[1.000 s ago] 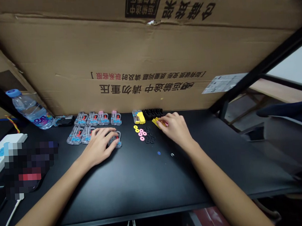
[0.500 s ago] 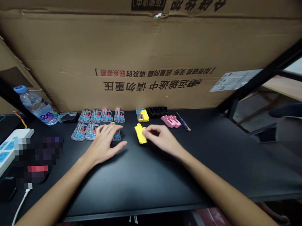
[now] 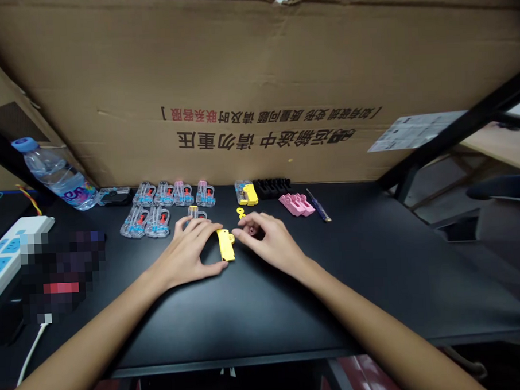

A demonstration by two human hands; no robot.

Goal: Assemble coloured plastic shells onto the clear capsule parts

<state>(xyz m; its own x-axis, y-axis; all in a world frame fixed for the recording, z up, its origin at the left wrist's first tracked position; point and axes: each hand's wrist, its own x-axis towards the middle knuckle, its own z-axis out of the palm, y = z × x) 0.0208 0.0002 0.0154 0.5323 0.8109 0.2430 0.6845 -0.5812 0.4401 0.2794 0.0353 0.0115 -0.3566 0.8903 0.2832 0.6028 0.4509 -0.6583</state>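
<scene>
A yellow plastic part [image 3: 226, 245] lies lengthwise on the black desk [image 3: 265, 310] between my hands. My left hand [image 3: 189, 252] spans it, with fingertips at its far end and thumb near its near end. My right hand [image 3: 264, 236] is curled, its fingertips against the part's right edge. Something small and pinkish may sit under those fingers, but I cannot tell what. Just past my left fingers stands a transparent plastic housing [image 3: 197, 214] with a yellow top. Small yellow rings [image 3: 240, 212] lie just beyond my right fingers.
Several transparent housings [image 3: 145, 214] with red and blue insides stand at the back, beside a yellow-and-transparent assembly [image 3: 247, 194], a black comb-like part [image 3: 272, 188], pink plastic parts [image 3: 297, 205] and a blue-handled screwdriver [image 3: 318, 206]. A cardboard sheet [image 3: 255, 91] stands behind.
The yellow part has moved left to between my hands, and my left hand has moved right onto it. My right hand has moved left, and the view has tilted slightly.
</scene>
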